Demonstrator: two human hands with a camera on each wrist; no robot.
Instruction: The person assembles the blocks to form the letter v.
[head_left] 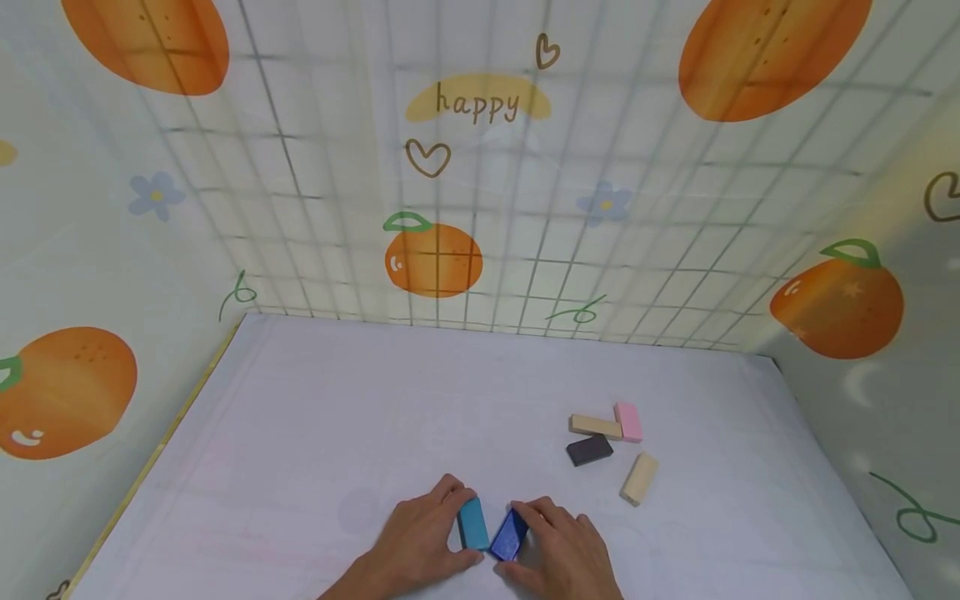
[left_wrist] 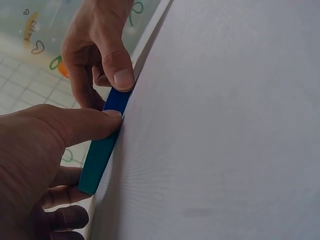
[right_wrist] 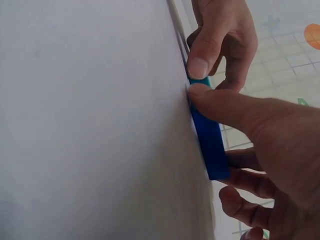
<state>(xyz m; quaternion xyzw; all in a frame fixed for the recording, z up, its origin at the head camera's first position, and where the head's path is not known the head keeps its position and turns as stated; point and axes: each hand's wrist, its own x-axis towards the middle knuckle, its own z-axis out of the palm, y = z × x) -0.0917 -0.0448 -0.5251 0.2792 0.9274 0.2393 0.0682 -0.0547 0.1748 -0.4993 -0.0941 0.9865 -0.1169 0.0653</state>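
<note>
My L hand (head_left: 423,533) pinched teal blk (head_left: 473,524) end to end, thumb near end, fingers far end, spread to blk length. My R hand (head_left: 567,546) gripped blue blk (head_left: 509,535) likewise, just R of teal blk; corner contact unclear. Black blk (head_left: 589,450), pink blk (head_left: 628,422), 2 wooden blks (head_left: 640,479) lay beyond teal blk, to R.

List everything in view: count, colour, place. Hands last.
Teal block: one, teal, front middle of tabletop
Blue block: one, dark blue, just right of teal block
Wooden blocks: two, tan, farther right
Pink block: one, pink, beside farther wooden block
Black block: one, black, just nearer than that pair
Tabletop: one, white, under the blocks
Backdrop: one, pale with printed oranges, behind and beside tabletop
Grid lines: many, grey, across backdrop
Left hand: one, bare, holding teal block
Right hand: one, bare, holding blue block
</note>
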